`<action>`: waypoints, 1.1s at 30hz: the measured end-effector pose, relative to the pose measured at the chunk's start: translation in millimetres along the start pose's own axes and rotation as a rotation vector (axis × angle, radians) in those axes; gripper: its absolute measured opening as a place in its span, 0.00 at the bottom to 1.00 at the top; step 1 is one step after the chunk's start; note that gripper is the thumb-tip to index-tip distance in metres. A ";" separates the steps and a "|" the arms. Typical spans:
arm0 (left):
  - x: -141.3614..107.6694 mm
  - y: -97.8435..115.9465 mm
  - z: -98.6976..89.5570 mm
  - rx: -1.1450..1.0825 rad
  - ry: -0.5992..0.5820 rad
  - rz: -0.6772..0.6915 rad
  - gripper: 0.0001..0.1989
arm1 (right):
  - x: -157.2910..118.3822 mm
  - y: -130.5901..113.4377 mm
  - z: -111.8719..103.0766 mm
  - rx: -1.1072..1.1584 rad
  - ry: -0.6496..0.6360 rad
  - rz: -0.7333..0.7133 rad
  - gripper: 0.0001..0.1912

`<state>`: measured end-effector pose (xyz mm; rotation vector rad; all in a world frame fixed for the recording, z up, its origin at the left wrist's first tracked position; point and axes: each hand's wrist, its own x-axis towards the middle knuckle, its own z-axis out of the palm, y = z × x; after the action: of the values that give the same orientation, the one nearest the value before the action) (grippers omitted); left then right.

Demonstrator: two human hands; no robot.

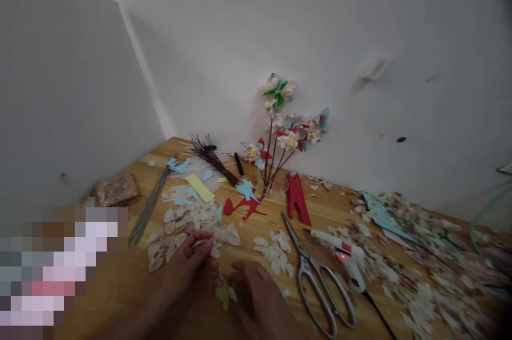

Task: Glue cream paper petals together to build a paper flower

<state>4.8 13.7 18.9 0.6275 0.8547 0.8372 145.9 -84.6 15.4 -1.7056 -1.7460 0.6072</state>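
Note:
Near the table's front edge, my left hand (pixel 194 257) has its fingers curled together above a small pale yellow flower (pixel 225 293). A thin stem seems to run from the flower up to those fingers. My right hand (pixel 256 289) is bent around the flower's right side, its fingertips dim and partly hidden, so its hold is unclear. Whitish petals (pixel 192 223) lie in a loose pile just beyond my left hand. A smaller group of petals (pixel 276 255) rests beyond my right hand. Metal scissors (pixel 308 260) lie to the right, blades pointing away.
A white glue gun (pixel 340 249) with a red light lies right of the scissors. Brown stems with paper flowers (pixel 290 140) stand at the wall. Red cut material (pixel 296 199), blue scraps (pixel 247 189), dark twigs (pixel 214 159) and wires (pixel 154 199) lie behind. Dried petals (pixel 428 297) cover the right side.

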 end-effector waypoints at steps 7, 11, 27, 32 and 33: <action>3.3 -0.4 -3.0 0.092 -0.075 0.029 0.23 | 9.2 -0.5 2.0 -0.013 -0.017 -0.067 0.30; 2.0 -1.2 -3.7 0.063 -0.098 0.038 0.22 | 12.6 -2.9 0.1 -0.013 -0.045 -0.006 0.34; 5.0 -0.3 -5.5 0.080 -0.046 0.082 0.24 | -2.1 32.3 -0.7 0.334 0.179 0.128 0.20; 6.4 -1.1 -6.7 0.094 -0.063 0.054 0.26 | 1.1 28.2 0.6 0.521 0.430 0.244 0.18; 6.6 -1.7 -7.0 0.097 -0.070 0.058 0.26 | 2.2 28.8 1.1 0.564 0.448 0.248 0.18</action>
<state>2.1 19.3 11.4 0.7653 0.8205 0.8250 165.6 -80.6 -5.4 -1.5055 -0.9449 0.6807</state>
